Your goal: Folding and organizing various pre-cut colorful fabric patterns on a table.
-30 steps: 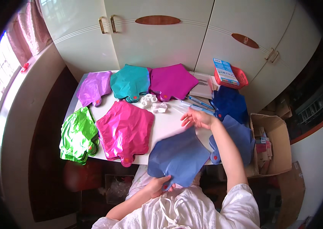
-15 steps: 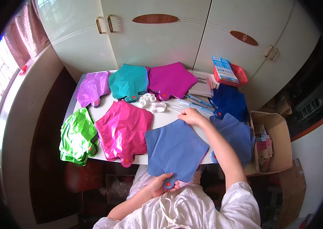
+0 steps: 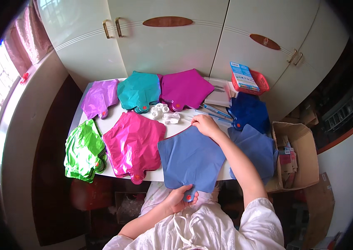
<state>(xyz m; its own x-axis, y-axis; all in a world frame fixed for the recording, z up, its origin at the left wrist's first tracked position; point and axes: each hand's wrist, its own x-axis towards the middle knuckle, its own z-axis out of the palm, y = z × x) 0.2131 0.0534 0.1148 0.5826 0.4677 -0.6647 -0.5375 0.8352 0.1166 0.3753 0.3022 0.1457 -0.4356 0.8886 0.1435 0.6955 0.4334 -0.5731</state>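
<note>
A flat, blue, star-shaped foil balloon point(image 3: 191, 160) is stretched between my hands over the table's near edge. My left hand point(image 3: 180, 198) grips its lower tab, where a red dot shows, with the thumb on top. My right hand point(image 3: 205, 125) pinches the far point of the balloon, its fingertips pressed together. Just left of it lies a pile of shiny pink foil balloons point(image 3: 134, 143). A pile of similar blue foil balloons point(image 3: 255, 152) rests under and beside my right forearm, partly hidden.
The white table point(image 3: 113, 121) also holds green point(image 3: 84, 150), lilac point(image 3: 100, 96), teal point(image 3: 139, 89), magenta point(image 3: 187, 87) and dark blue point(image 3: 249, 111) foil balloons, white ribbon rolls point(image 3: 160, 110) and a red basket point(image 3: 261, 82). An open cardboard box point(image 3: 305, 146) stands at right; cabinets point(image 3: 172, 46) rise behind.
The held balloon's lower tab has shifted slightly right and up with my left hand. My right hand has moved slightly left and away, still pinching the far point.
</note>
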